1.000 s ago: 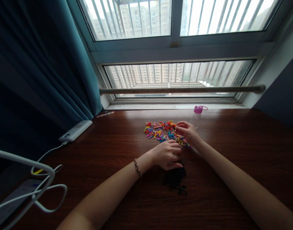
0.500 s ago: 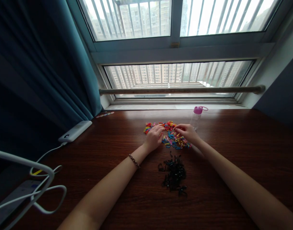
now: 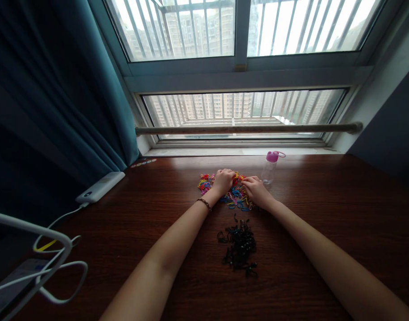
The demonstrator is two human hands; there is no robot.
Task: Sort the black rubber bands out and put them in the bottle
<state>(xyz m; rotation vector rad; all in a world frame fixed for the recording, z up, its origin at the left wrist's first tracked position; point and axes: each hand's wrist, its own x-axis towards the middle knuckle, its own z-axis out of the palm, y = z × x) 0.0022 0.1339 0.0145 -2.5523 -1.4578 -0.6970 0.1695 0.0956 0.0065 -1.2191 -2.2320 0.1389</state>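
Note:
A heap of small coloured rubber bands (image 3: 235,196) lies on the dark wooden desk (image 3: 324,214) near the window. My left hand (image 3: 222,180) rests on the heap's far middle with its fingers curled down into the bands. My right hand (image 3: 255,190) sits on the heap's right side, fingertips pinched together on bands. A separate pile of black rubber bands (image 3: 239,246) lies closer to me, between my forearms, untouched. A beaded bracelet (image 3: 204,203) is on my left wrist.
A clear bottle with a pink lid (image 3: 270,166) stands just right of the coloured heap. A white power bank (image 3: 100,187) with its cable lies at the desk's left, by the teal curtain (image 3: 57,89). White cables (image 3: 47,263) and a phone occupy the near left corner.
My left hand left the black pile and moved forward onto the coloured heap. My right hand stayed on the heap's right side. The camera tilted slightly.

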